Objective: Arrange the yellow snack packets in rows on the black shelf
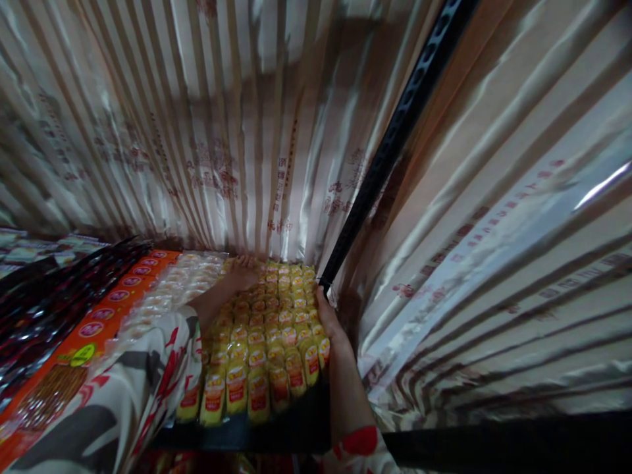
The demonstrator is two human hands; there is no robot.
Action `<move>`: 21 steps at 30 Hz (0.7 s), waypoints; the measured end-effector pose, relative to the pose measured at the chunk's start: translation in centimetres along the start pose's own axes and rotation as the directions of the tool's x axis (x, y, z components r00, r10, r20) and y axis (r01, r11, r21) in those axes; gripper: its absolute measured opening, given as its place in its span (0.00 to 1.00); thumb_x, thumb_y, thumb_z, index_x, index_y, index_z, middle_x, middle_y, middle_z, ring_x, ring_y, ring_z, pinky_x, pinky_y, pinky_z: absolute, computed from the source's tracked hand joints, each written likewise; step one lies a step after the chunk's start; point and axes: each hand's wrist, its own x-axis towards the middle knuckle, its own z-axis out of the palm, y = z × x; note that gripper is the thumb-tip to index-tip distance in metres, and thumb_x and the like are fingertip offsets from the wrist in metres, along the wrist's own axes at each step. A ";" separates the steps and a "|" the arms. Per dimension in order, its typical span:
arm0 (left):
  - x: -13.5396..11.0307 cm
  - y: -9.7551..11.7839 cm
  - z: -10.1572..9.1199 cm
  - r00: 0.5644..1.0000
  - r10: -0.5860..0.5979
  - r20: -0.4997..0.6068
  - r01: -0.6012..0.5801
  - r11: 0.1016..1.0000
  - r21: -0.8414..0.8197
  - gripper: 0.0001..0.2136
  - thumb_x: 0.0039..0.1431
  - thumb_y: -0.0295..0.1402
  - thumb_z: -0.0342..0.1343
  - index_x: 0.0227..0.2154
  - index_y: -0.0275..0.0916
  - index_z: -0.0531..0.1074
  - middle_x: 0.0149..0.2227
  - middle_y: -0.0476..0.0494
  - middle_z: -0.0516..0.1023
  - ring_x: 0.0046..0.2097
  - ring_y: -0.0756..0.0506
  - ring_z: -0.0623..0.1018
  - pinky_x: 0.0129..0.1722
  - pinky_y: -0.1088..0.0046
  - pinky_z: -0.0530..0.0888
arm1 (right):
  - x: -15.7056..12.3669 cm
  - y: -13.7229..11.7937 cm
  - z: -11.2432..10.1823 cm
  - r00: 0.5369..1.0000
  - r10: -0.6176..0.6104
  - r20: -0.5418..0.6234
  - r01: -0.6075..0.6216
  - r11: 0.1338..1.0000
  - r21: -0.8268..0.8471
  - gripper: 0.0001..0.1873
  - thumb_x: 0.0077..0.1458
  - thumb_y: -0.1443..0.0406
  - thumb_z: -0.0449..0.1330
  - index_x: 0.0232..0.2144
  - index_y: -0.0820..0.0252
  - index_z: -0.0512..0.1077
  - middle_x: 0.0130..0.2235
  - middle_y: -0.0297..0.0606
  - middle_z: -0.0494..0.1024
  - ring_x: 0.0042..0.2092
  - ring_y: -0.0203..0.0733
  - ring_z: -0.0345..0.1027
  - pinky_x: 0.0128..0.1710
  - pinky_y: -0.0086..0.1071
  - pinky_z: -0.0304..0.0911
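Observation:
Many small yellow wrapped snack packs (257,334) stand in close rows on a dark shelf (266,428). My left hand (241,273) reaches over them to the back left of the rows, palm down, with its fingers on or just above the rearmost packs. Dim light blurs the exact contact. Along the right side of the rows, my right hand (326,315) is stretched out beside the end packs, close to the foot of a black slotted post (380,164). Its fingers point to the back and are partly hidden. Neither hand shows a pack in its grip.
Left of the yellow packs lie clear-wrapped pale packs (190,273), an orange row of packs (116,296) and dark shiny packs (64,289). A pleated printed curtain (237,131) hangs behind, and another curtain (494,263) at the right. More goods show under the shelf.

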 end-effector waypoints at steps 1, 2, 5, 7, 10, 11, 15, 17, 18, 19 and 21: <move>0.0 0.1 0.2 1.000 -0.005 0.017 0.005 1.000 -0.007 0.30 0.61 0.46 0.28 0.59 0.30 0.51 0.62 0.34 0.51 0.64 0.39 0.49 0.61 0.55 0.46 | 0.1 0.1 0.0 1.000 0.002 0.012 -0.002 1.000 0.013 0.27 0.56 0.49 0.47 0.50 0.56 0.68 0.36 0.36 0.79 0.39 0.42 0.73 0.41 0.32 0.68; -0.1 0.2 0.3 1.000 -0.008 0.025 0.008 1.000 -0.015 0.31 0.61 0.47 0.28 0.59 0.30 0.51 0.63 0.34 0.51 0.64 0.39 0.48 0.61 0.55 0.46 | 0.2 0.2 0.0 0.999 0.006 0.031 -0.007 1.000 0.028 0.27 0.56 0.48 0.47 0.51 0.56 0.67 0.37 0.36 0.79 0.39 0.42 0.73 0.40 0.33 0.68; -0.1 0.2 0.2 0.998 -0.018 0.055 0.021 0.998 -0.054 0.32 0.59 0.50 0.26 0.60 0.33 0.49 0.63 0.36 0.48 0.64 0.40 0.46 0.61 0.54 0.45 | 0.3 0.3 -0.1 0.997 0.022 0.077 -0.026 0.998 0.054 0.28 0.56 0.48 0.46 0.50 0.57 0.68 0.36 0.38 0.79 0.38 0.43 0.74 0.40 0.34 0.68; 0.1 -0.1 -0.1 0.999 -0.040 0.033 0.042 0.996 -0.076 0.33 0.59 0.51 0.25 0.61 0.36 0.47 0.64 0.38 0.45 0.65 0.41 0.45 0.60 0.54 0.45 | 0.4 0.4 -0.2 0.995 0.029 0.091 -0.032 0.999 0.039 0.29 0.55 0.47 0.46 0.48 0.59 0.69 0.36 0.39 0.80 0.38 0.43 0.74 0.39 0.34 0.68; 0.3 -1.1 -0.5 0.993 -0.118 -0.029 0.115 0.991 -0.071 0.33 0.58 0.52 0.25 0.61 0.36 0.47 0.64 0.37 0.45 0.65 0.40 0.44 0.60 0.53 0.46 | 0.6 0.5 -0.3 0.996 0.015 0.087 -0.018 0.999 0.036 0.29 0.55 0.46 0.46 0.48 0.59 0.69 0.35 0.39 0.80 0.38 0.43 0.74 0.39 0.34 0.68; 0.2 -1.4 -0.5 0.991 -0.134 -0.023 0.132 0.990 -0.055 0.32 0.59 0.51 0.26 0.61 0.36 0.48 0.64 0.36 0.47 0.64 0.39 0.45 0.60 0.52 0.46 | 0.7 0.6 -0.4 0.997 0.012 0.079 -0.015 0.999 0.039 0.29 0.55 0.47 0.47 0.47 0.60 0.69 0.35 0.39 0.80 0.39 0.43 0.74 0.39 0.34 0.68; -0.5 -2.2 -0.4 0.991 -0.120 0.051 0.120 0.993 0.002 0.30 0.59 0.48 0.30 0.59 0.34 0.52 0.62 0.34 0.53 0.63 0.39 0.50 0.60 0.53 0.45 | 0.6 0.6 -0.3 0.996 0.014 0.082 -0.020 0.997 0.077 0.27 0.55 0.48 0.48 0.46 0.60 0.71 0.34 0.39 0.80 0.40 0.44 0.73 0.40 0.34 0.68; -0.6 -2.1 -0.5 0.991 -0.127 0.038 0.127 0.992 -0.001 0.31 0.59 0.49 0.30 0.59 0.33 0.52 0.62 0.34 0.52 0.64 0.38 0.50 0.60 0.53 0.45 | 0.4 0.4 -0.1 0.996 0.023 0.086 -0.031 0.995 0.095 0.28 0.55 0.47 0.48 0.45 0.60 0.71 0.35 0.40 0.80 0.41 0.44 0.73 0.41 0.35 0.68; -0.5 -1.8 -0.6 0.992 -0.126 0.005 0.126 0.992 -0.002 0.31 0.59 0.49 0.30 0.60 0.34 0.51 0.63 0.35 0.51 0.64 0.38 0.49 0.60 0.53 0.44 | 0.3 0.3 0.0 0.996 0.031 0.079 -0.038 0.995 0.093 0.28 0.55 0.48 0.48 0.45 0.61 0.71 0.35 0.40 0.80 0.41 0.44 0.73 0.41 0.35 0.68; -0.3 -1.5 -0.7 0.993 -0.115 -0.039 0.115 0.993 0.000 0.31 0.59 0.49 0.30 0.60 0.35 0.51 0.63 0.35 0.50 0.64 0.38 0.48 0.60 0.52 0.44 | 0.2 0.2 0.1 0.997 0.036 0.063 -0.042 0.995 0.087 0.27 0.55 0.48 0.48 0.45 0.61 0.71 0.35 0.40 0.80 0.40 0.44 0.73 0.41 0.35 0.68; 0.1 -0.6 -0.7 0.993 -0.056 -0.104 0.057 0.998 0.008 0.30 0.59 0.49 0.30 0.60 0.37 0.50 0.63 0.36 0.49 0.64 0.38 0.46 0.60 0.51 0.44 | 0.0 -0.1 0.3 0.999 0.045 0.032 -0.047 0.996 0.073 0.26 0.56 0.49 0.47 0.46 0.60 0.71 0.35 0.40 0.80 0.40 0.44 0.73 0.41 0.34 0.68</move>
